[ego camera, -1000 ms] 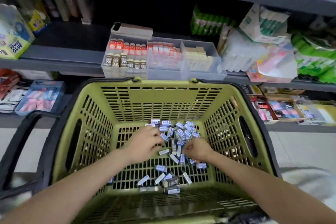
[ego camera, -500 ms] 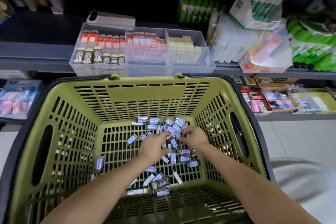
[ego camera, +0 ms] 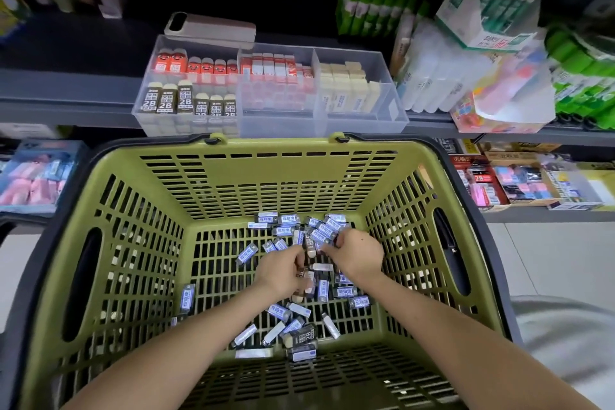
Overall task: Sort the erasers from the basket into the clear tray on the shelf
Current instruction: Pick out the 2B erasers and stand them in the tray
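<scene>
From the head camera, a green slatted basket sits right below the shelf, its far rim almost under the clear tray. The erasers, small and in blue-and-white sleeves, lie scattered over the basket floor. They are thickest toward the far right corner, with a looser scatter near the front wall and one lying alone off to the left.

Both bare forearms reach down into the basket. The left hand is at mid-floor, its grip narrow, with fingers curled round a few erasers that poke out between them. The right hand is just beside it, knuckles up and fingertips tucked into the thick pile. From here I cannot tell whether its grip has closed on anything.

The clear tray has three compartments: orange and dark 2B erasers on the left, red-and-white ones in the middle, cream ones on the right. A flat grey case rests on its back left edge.
</scene>
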Motion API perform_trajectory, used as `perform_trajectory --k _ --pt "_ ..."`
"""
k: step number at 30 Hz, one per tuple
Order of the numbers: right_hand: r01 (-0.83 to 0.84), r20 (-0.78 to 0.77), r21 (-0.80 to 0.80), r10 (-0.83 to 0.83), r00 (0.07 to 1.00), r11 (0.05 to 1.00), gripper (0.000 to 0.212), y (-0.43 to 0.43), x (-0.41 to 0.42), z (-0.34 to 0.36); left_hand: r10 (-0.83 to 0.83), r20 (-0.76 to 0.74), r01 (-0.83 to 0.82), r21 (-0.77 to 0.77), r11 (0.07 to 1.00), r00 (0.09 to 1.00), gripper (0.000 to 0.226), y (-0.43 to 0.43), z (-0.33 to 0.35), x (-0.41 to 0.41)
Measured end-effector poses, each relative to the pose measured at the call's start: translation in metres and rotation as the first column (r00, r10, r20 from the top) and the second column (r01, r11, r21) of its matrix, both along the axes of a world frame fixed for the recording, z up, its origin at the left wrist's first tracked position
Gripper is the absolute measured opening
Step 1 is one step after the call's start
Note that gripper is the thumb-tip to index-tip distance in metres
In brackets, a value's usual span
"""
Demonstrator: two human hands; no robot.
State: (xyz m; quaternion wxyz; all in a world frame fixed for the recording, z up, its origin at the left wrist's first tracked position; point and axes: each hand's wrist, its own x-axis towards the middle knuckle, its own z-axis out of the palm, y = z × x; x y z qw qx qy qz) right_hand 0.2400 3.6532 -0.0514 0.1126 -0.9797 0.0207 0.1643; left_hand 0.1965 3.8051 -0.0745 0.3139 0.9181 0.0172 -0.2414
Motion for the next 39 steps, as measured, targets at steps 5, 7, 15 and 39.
perform_trajectory --k 5,7,15,39 --pt "-0.429 0.106 -0.055 0.433 0.895 0.902 0.062 0.012 0.018 -0.004 0.363 -0.343 -0.489 -0.435 0.757 0.866 0.020 0.018 0.022 0.006" --pt "-0.499 0.032 -0.161 0.510 0.860 0.852 0.076 0.017 0.024 -0.006 0.400 -0.457 -0.597 -0.462 0.656 0.794 0.017 0.035 0.036 0.011" --pt "-0.728 -0.022 -0.366 0.777 0.629 0.579 0.070 0.005 0.024 -0.004 0.414 -0.738 -0.845 -0.452 0.284 0.534 0.023 0.082 0.084 0.012" --pt "-0.661 0.262 0.335 0.607 0.750 0.672 0.076 0.060 -0.022 0.075 0.222 -0.792 -0.813 -0.499 0.299 0.568 0.047 0.068 0.098 -0.018"
